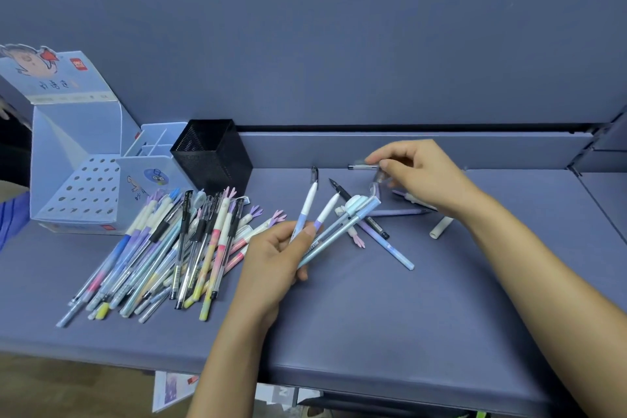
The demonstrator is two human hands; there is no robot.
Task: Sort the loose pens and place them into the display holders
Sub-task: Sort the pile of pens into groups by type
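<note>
Left hand (278, 254) fingers clamped on a fanned bundle of pens (339, 224) right of the black mesh holder (212, 153), right hand (420, 176) pinching a clear pen (363, 167) farther right; a loose fan may slip and scatter.

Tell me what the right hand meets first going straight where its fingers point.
Likely the clear pen lying just beyond the right hand; blur hides whether its fingertips touch it.

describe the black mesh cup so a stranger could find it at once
Start at the tall pale blue display stand at the table's far left. Right of it, past a white divided holder, stands the cup. It alone is black mesh.
</note>
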